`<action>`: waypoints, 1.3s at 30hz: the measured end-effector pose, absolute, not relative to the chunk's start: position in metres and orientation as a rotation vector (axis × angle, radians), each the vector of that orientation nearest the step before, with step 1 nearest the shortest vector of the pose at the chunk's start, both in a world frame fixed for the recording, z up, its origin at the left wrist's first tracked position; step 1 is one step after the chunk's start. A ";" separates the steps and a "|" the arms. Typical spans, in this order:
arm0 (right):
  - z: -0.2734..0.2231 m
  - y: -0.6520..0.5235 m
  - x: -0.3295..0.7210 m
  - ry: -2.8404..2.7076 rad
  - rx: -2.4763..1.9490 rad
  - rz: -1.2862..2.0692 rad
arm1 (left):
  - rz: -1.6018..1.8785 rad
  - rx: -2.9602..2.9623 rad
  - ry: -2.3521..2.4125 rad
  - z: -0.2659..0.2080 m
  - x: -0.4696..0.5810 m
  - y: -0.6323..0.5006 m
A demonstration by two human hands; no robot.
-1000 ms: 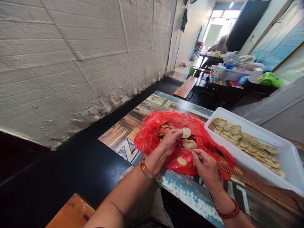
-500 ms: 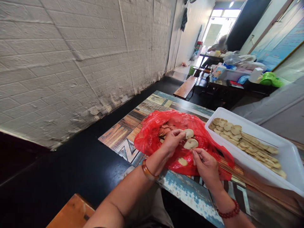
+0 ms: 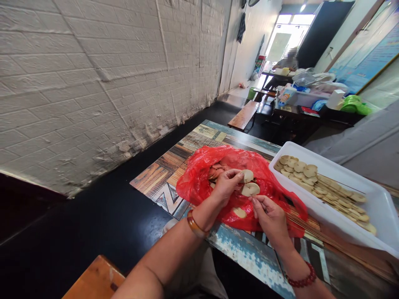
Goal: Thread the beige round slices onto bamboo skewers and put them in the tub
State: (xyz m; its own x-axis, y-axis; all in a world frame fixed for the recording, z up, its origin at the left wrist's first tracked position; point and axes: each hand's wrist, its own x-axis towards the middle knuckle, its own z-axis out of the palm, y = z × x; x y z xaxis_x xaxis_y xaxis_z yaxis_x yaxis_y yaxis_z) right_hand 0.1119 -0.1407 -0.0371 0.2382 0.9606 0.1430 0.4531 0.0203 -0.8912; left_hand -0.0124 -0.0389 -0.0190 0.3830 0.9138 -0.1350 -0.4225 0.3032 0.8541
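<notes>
My left hand [image 3: 228, 186] pinches the edge of a pale, round potato slice [image 3: 248, 176] above the open red plastic bag [image 3: 199, 166]. Just below it hangs a second potato slice [image 3: 250, 190], with a notch at its upper edge. My right hand [image 3: 270, 216] is closed at the lower edge of this slice, fingertips pinched on what looks like a thin skewer, mostly hidden by the fingers. Another potato slice [image 3: 240, 212] lies on the bag beneath my hands. More slices inside the bag are partly covered by my left hand.
On the right, a white plastic tray [image 3: 339, 166] holds several skewers threaded with potato slices [image 3: 339, 197]. Loose bamboo skewers [image 3: 330, 236] lie on the patterned table [image 3: 168, 166] beside it. Beyond stand a wooden bench [image 3: 245, 115], a cluttered table and a seated person [image 3: 286, 62].
Both hands keep nearly the same position and grip. The view has shifted very slightly.
</notes>
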 end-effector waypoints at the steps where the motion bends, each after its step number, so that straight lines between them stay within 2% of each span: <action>1: -0.036 -0.141 0.112 -1.359 -1.585 0.686 | 0.996 0.839 0.718 -0.018 -0.012 -0.039; 6: -0.031 -0.141 0.110 -1.347 -1.589 0.673 | 0.993 0.870 0.728 -0.016 -0.012 -0.041; 18: -0.032 -0.141 0.109 -1.185 -1.534 0.885 | 0.961 0.980 0.728 -0.019 -0.012 -0.040; 28: -0.034 -0.137 0.112 -1.147 -1.449 0.868 | 0.892 0.745 0.537 -0.022 -0.009 -0.038; 39: -0.030 -0.136 0.112 -1.159 -1.428 0.937 | 0.925 0.848 0.663 -0.024 -0.010 -0.037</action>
